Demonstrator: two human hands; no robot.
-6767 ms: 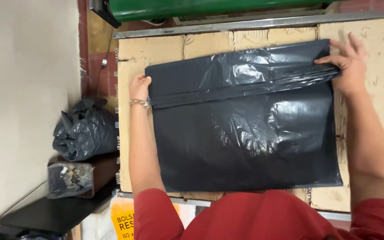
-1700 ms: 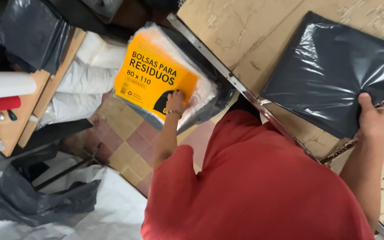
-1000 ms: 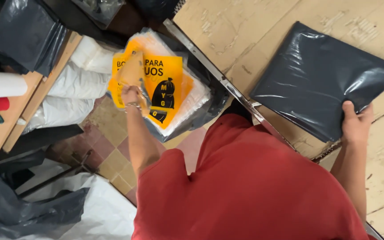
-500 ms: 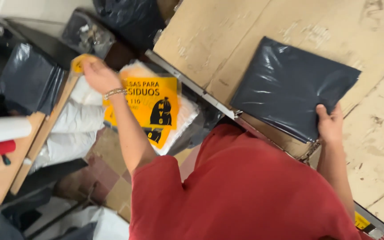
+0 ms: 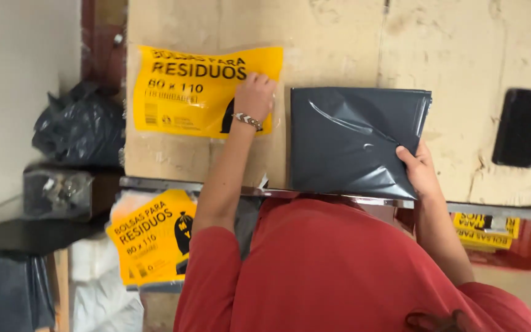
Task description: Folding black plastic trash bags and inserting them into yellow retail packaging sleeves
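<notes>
A flat clear sleeve with a yellow printed label (image 5: 198,92) lies on the cardboard-covered table (image 5: 351,43), left of a folded black plastic bag (image 5: 351,138). My left hand (image 5: 254,96) rests on the sleeve's right edge, fingers curled on it. My right hand (image 5: 419,172) grips the folded bag at its near right corner, thumb on top. Bag and sleeve lie side by side, almost touching.
A black phone (image 5: 519,127) lies on the table at the right. A stack of the same yellow-labelled packs (image 5: 149,237) sits below the table edge on the left, and more show in a red crate (image 5: 493,237) at the right. Filled black bags (image 5: 81,126) lie on the floor at left.
My left hand lifted one yellow-labelled sleeve from the stack beside the table and laid it on the table next to the folded bag. My right hand kept its hold on the bag.
</notes>
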